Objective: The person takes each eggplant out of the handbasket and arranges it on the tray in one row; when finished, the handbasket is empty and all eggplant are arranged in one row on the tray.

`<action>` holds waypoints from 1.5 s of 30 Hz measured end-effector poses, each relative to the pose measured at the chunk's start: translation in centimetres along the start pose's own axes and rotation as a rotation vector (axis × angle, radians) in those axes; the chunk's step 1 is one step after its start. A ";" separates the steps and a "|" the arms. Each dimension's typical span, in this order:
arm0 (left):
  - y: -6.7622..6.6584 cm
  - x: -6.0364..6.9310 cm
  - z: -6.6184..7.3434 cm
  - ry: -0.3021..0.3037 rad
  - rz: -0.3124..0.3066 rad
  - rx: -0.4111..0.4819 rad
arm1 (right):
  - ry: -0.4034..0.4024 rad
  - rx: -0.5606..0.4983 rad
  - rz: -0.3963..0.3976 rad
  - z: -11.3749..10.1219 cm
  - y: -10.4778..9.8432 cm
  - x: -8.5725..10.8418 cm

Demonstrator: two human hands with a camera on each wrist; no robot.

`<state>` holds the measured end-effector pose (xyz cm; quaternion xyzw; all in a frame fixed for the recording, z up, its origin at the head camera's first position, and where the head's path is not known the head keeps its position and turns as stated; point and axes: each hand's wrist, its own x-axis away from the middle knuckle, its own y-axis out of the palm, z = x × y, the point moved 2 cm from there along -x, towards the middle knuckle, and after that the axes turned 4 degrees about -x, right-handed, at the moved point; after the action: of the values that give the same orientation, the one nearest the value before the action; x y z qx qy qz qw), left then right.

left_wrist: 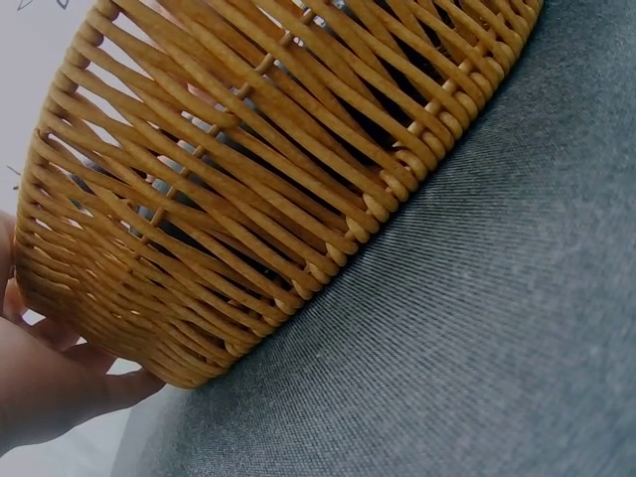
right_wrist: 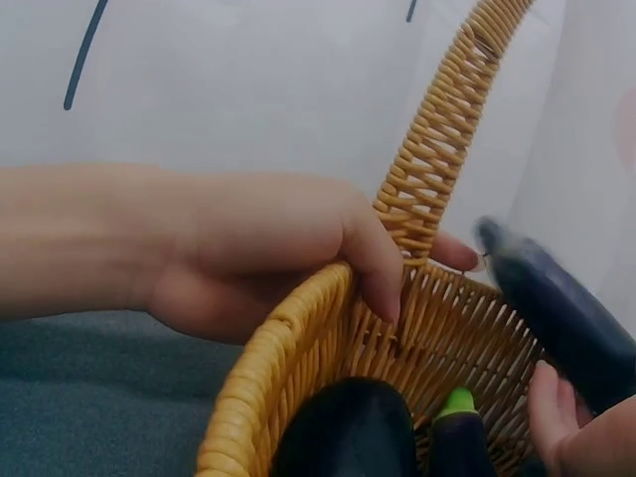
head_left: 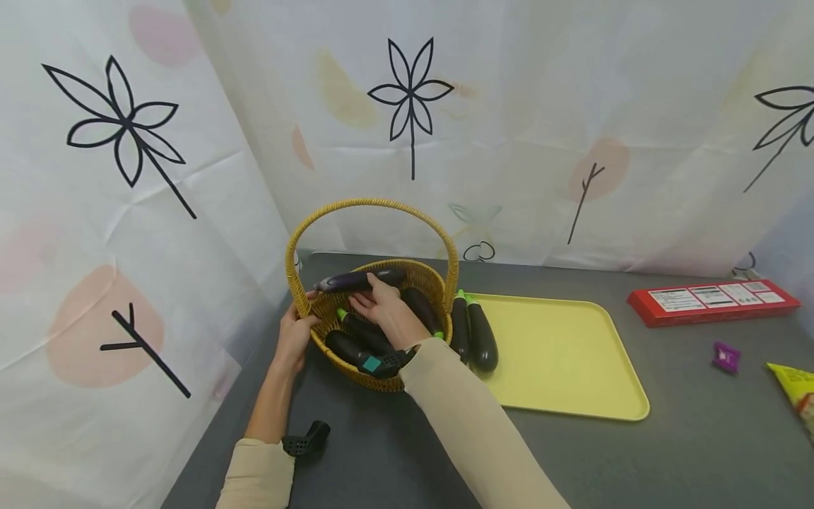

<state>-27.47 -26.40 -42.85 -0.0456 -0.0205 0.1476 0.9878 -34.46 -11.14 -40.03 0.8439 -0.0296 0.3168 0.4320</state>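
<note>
A wicker basket (head_left: 375, 382) with a tall arched handle (head_left: 372, 203) stands at the left, several dark eggplants (head_left: 365, 332) lying inside it. My left hand (head_left: 295, 336) grips the basket's left side near the foot of the handle; in the right wrist view the thumb of that left hand (right_wrist: 268, 248) hooks over the rim. Above the basket's far rim, my right hand (head_left: 388, 311) holds one eggplant (head_left: 356, 281) lengthwise, thumb against it. The wicker wall (left_wrist: 248, 179) fills much of the left wrist view, with part of the left hand (left_wrist: 60, 378) against it.
Right of the basket lies a yellow tray (head_left: 559, 353), with two eggplants (head_left: 481, 336) at its left edge. Farther right are a red box (head_left: 712, 300), a small purple packet (head_left: 726, 358) and a yellow bag (head_left: 795, 389). Printed cloth hangs behind the grey table.
</note>
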 end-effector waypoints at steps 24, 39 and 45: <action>0.0 -0.3 -0.2 0.005 -0.007 -0.013 | -0.201 0.130 -0.316 -3.2 -0.6 4.6; 0.1 0.0 -0.1 0.001 0.013 -0.021 | -0.180 0.362 -0.607 -6.5 -5.9 11.2; 0.1 -0.1 -0.3 -0.001 0.024 -0.026 | -0.191 0.448 -0.586 -8.1 -8.3 13.4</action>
<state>-27.56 -26.34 -43.13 -0.0586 -0.0221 0.1593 0.9852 -25.16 3.09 -34.97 0.9158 0.2427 0.0985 0.3044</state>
